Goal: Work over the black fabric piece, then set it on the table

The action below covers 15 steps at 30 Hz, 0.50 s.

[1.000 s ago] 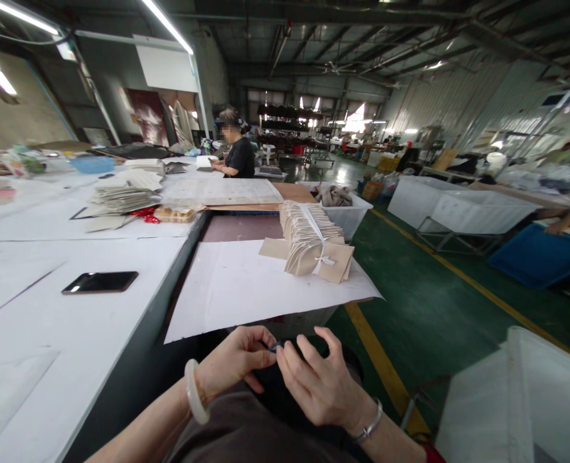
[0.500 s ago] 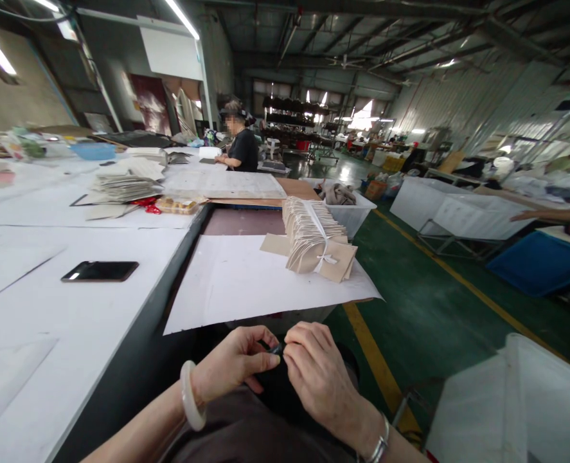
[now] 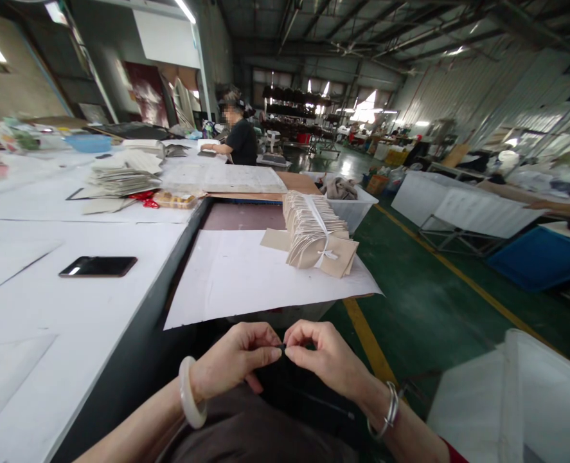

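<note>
My left hand (image 3: 239, 357), with a pale bangle at its wrist, pinches a small dark piece (image 3: 283, 347) over my lap. Thumb and fingers of my right hand (image 3: 328, 357) close on the same piece from the other side; the two hands nearly touch. What the piece is cannot be made out. Beyond them, a tied bundle of beige pieces (image 3: 308, 238) stands on a white sheet (image 3: 227, 276), bound with a white strip knotted in a bow.
On the white table (image 3: 106, 321) at the left lie a phone (image 3: 97, 266), stacked grey pieces (image 3: 121, 177) and a blue basin (image 3: 88, 143). A person in black (image 3: 243, 141) works behind. White bins (image 3: 530, 399) stand at the right.
My right hand has turned so that its thumb and fingertips show, pinching beside my left fingertips. My left hand has barely moved. The view has shifted slightly.
</note>
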{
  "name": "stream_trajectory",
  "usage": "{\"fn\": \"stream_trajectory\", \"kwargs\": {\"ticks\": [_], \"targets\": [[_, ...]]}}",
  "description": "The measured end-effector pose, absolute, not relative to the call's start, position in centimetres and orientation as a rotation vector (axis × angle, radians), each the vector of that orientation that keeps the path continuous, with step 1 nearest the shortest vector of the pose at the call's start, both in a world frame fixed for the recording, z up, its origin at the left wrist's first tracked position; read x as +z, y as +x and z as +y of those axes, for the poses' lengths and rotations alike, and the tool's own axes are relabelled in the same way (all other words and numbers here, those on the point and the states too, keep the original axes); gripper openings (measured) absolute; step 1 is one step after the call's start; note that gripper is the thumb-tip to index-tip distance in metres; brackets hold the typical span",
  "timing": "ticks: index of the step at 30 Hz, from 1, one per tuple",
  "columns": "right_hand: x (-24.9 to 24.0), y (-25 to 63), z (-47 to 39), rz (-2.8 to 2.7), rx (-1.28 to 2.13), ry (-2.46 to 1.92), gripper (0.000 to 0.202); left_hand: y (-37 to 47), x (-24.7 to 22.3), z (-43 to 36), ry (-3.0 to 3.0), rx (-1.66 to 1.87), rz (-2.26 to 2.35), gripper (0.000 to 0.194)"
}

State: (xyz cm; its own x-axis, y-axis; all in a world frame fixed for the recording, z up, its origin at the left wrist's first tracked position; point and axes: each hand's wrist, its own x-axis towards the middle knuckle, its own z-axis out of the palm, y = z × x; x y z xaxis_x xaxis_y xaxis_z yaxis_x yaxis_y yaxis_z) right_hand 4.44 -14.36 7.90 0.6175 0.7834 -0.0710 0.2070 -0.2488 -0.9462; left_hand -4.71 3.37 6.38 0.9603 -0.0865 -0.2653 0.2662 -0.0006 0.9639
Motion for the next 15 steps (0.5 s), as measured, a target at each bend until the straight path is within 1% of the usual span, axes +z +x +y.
{"fn": "stream_trajectory", "kwargs": {"ticks": [5, 12, 13, 15], "targets": [[7.9, 4.5, -14.3, -0.752, 0.757, -1.791, 0.013, -4.6, 6.4, 3.5, 1.57, -0.281, 0.129, 0.047], [7.3, 4.2, -13.7, -0.672, 0.795, -1.761, 0.007, -4.7, 5.6, 3.3, 1.559, -0.253, 0.093, 0.043], [7.1, 4.2, -13.7, -0.652, 0.805, -1.713, 0.008, -4.7, 5.5, 3.4, 1.543, -0.251, 0.1, 0.043], [6.6, 4.3, -13.6, -0.589, 0.844, -1.578, 0.022, -4.8, 5.3, 3.5, 1.502, -0.245, 0.116, 0.043]]}}
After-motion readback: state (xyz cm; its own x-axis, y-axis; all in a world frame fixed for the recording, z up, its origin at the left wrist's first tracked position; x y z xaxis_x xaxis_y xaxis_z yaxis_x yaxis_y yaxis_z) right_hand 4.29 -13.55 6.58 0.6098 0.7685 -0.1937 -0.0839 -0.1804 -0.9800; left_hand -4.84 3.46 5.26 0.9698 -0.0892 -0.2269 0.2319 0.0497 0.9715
